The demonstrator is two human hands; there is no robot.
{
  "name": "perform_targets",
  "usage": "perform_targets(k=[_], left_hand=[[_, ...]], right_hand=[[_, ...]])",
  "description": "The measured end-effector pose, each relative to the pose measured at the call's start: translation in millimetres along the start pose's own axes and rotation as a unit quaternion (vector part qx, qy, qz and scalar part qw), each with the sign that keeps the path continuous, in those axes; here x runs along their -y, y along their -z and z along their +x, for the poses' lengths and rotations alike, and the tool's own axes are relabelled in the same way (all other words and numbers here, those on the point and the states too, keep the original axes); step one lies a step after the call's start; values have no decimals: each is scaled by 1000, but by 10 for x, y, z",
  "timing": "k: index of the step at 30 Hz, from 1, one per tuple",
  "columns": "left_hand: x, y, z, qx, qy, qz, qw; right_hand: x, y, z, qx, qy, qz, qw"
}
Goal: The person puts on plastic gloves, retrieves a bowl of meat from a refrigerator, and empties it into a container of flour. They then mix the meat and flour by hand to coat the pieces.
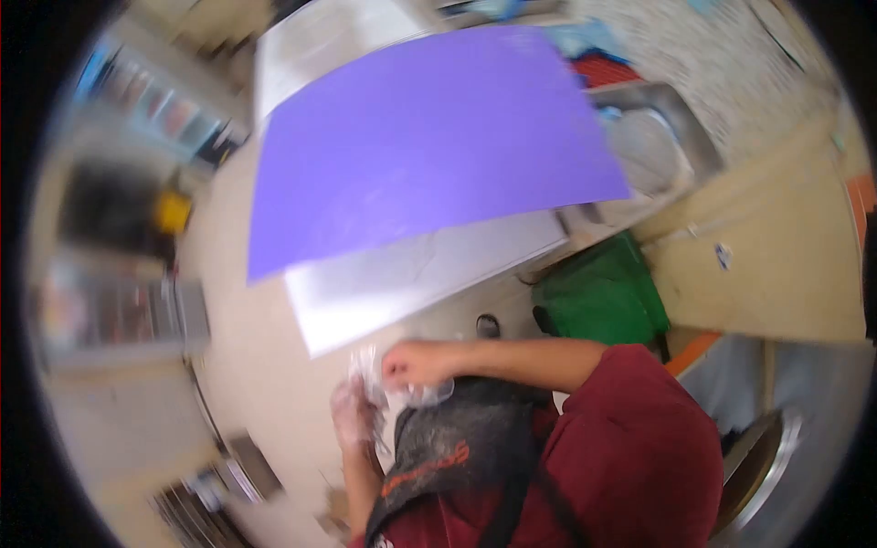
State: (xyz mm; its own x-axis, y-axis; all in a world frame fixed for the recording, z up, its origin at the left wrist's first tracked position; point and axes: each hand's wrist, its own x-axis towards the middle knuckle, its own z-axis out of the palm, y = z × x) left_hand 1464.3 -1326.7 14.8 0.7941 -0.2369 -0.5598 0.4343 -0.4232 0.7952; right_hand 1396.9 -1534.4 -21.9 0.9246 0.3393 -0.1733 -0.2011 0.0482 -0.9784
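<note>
My left hand [350, 413] is inside a clear, thin plastic glove and is raised in front of my apron [466, 438]. Its fingers are smeared by motion. Beside it, my bare right hand [418, 363] is closed, with its fingertips close to the gloved hand. A crumpled piece of clear plastic [429, 395], which looks like a second disposable glove, hangs under the right hand and seems gripped by it. Both hands are short of the metal table's near corner.
A large purple sheet [429, 146] covers much of a metal table [338, 320]. A metal sink [685, 119] adjoins on the right, with a red thing [605, 73] behind. A green bin [603, 292] stands below. Blurred shelving [128, 310] and a yellow object [173, 212] are at left.
</note>
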Motion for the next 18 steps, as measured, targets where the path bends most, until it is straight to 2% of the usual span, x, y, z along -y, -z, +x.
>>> perform_targets(k=[1,2,3,5,7,8,10,13,16,17,18], left_hand=[[-42,158,-104,0,-2,-25,1000],[-6,319,-167,-11,8,-94,995],[183,557,-166,-16,-20,-133,991],[150,879,-527,-142,17,-103,984],[810,1347,-546,-167,-100,-196,961],[866,1499,-730,-171,-54,-351,919],[947,1874,-1118,-230,-7,-406,884],[1659,2478,-1488,-243,-42,-460,853],[2203,2946,-1984,-270,-50,-428,861],[2359,2971,-2257,-306,-41,-415,856],[2494,3047,-2393,-336,-47,-445,829]], right_hand=[[101,-75,89,20,-46,42,998],[141,-200,200,37,-56,66,996],[174,-305,339,54,-66,85,993],[252,-634,625,79,-86,121,986],[316,-1022,1007,130,-95,108,981],[325,-1313,1172,130,-105,99,981],[332,-1957,1480,119,-125,84,981],[361,-2996,1907,189,-158,90,965],[126,-4032,2151,272,-178,49,945],[112,-4377,2018,293,-171,4,941],[48,-4654,2022,315,-162,-34,934]])
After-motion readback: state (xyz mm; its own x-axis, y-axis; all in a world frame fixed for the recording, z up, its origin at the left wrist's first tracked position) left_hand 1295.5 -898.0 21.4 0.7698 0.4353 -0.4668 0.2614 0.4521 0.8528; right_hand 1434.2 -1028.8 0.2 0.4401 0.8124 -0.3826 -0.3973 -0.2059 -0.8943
